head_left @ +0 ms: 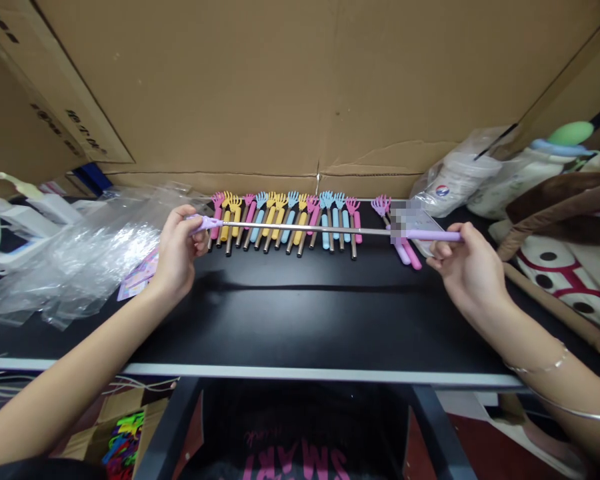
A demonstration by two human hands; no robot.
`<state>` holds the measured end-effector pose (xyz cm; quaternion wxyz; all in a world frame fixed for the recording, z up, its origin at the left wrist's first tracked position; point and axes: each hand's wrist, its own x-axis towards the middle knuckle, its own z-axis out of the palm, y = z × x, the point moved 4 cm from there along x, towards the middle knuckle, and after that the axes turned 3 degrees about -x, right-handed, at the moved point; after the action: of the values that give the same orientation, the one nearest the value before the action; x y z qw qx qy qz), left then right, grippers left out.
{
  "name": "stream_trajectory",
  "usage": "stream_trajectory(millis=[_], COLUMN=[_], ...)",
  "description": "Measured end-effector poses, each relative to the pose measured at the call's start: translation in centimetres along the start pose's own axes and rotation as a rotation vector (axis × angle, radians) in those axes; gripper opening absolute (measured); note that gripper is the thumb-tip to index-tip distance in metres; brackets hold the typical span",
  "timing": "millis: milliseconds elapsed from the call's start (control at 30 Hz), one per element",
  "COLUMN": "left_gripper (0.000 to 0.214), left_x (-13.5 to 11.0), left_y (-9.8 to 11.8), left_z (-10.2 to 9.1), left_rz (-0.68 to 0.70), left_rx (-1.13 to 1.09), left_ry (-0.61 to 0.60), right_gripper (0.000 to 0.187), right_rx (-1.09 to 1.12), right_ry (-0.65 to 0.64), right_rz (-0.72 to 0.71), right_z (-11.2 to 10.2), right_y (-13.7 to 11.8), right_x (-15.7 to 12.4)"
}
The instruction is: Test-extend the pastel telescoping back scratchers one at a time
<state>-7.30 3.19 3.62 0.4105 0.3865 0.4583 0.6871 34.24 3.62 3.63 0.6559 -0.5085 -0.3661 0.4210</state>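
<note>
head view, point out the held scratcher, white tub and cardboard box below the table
Held scratcher (330,229): head view, on its metal rod, about mid-length.
White tub (460,185): head view, on its side, below the lid.
Cardboard box (151,425): head view, on its right wall.

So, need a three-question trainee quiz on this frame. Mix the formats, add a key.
1. True or false: the left hand holds the clawed head of the purple back scratcher, and the right hand holds its handle.
2. Which colour is absent from the row of scratchers behind it?
A) pink
B) yellow
C) green
3. In a few words: what cue suggests the held scratcher is raised off the table?

Key:
1. True.
2. C.
3. Its shadow falls apart from it, nearer the person.
</note>
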Motion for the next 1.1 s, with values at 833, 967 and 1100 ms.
stream_trajectory(millis=[833, 967, 1100], left_gripper=[0.029, 0.031, 0.029], left_x=[-3.6, -3.2, -1.5], left_y=[-1.1, -1.2, -1.3], left_z=[4.6, 4.2, 2.4], left_rz=[0.04, 0.026, -0.05], left_rx=[0.437, 0.403, 0.255], left_ry=[-0.612, -0.546, -0.362], right_gripper=[0.038, 0.037, 0.031], right_rx=[-0.539, -0.411, -0.206], right_ry=[-0.627, -0.494, -0.312], right_rz=[-0.206, -0.107, -0.007], right_z=[4.3, 3.2, 1.4], right_y=[1.1, 1.5, 1.3], right_x=[-3.2, -2.1, -0.3])
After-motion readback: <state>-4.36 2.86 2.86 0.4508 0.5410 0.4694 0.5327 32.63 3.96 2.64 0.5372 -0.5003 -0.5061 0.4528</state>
